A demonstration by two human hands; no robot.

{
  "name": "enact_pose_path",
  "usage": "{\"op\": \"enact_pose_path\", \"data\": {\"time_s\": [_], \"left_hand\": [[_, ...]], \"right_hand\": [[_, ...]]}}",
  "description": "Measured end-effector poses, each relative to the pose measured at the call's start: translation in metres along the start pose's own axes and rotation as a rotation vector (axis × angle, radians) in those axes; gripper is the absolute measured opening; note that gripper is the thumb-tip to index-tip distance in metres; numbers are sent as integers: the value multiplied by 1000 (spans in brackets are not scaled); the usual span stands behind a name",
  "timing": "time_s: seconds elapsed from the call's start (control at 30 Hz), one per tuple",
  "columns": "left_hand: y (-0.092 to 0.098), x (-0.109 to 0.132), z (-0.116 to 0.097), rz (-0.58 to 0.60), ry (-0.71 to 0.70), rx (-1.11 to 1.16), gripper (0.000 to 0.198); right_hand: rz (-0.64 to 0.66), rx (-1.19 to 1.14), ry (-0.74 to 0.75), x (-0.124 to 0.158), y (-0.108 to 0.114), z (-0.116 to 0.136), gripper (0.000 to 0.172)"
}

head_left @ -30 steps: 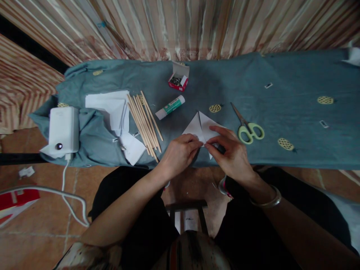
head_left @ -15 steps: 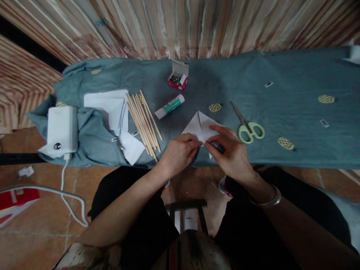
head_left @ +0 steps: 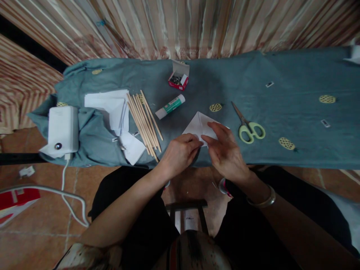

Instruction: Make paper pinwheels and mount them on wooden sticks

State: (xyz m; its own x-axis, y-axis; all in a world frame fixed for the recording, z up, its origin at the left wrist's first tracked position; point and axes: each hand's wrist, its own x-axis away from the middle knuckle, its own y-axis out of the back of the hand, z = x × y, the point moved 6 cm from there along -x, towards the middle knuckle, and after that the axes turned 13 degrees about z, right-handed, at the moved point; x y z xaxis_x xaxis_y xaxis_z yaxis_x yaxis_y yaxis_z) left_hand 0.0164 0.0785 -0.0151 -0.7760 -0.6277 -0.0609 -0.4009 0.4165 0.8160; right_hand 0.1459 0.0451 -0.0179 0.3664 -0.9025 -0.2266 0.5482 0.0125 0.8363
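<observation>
A folded white paper [head_left: 197, 122], pointed at its far corner, lies on the cloth near the front edge. A crease runs down its middle. My left hand [head_left: 180, 153] is closed on the paper's near left part, thumb and forefinger pressed together at the centre. My right hand [head_left: 225, 152] rests over the right part, thumb and forefinger spread apart, their tips touching the paper's upper face. The near corner is mostly hidden by my hands. Green-handled scissors [head_left: 247, 127] lie just right of the paper, and a glue stick [head_left: 170, 107] lies beyond it to the left.
Several thin wooden sticks [head_left: 144, 123] lie left of my left hand, beside stacked white paper sheets [head_left: 118, 112]. An open red box [head_left: 178, 79] of small metal pieces stands at the back. A white device [head_left: 63, 127] with a cable sits at the left end of the blue-green cloth [head_left: 295, 120].
My right thumb and forefinger have come off the paper's near centre and spread apart over its right side. The dark gap along the middle has closed to a crease. My left hand stays put.
</observation>
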Motion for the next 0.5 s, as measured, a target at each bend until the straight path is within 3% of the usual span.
{"op": "enact_pose_path", "data": {"time_s": [0.3, 0.5], "left_hand": [[-1, 4, -2, 4, 16, -26, 17], [-1, 2, -3, 11, 10, -75, 17]], "right_hand": [[24, -118, -105, 6, -11, 0, 47], [39, -155, -96, 6, -5, -3, 42]]}}
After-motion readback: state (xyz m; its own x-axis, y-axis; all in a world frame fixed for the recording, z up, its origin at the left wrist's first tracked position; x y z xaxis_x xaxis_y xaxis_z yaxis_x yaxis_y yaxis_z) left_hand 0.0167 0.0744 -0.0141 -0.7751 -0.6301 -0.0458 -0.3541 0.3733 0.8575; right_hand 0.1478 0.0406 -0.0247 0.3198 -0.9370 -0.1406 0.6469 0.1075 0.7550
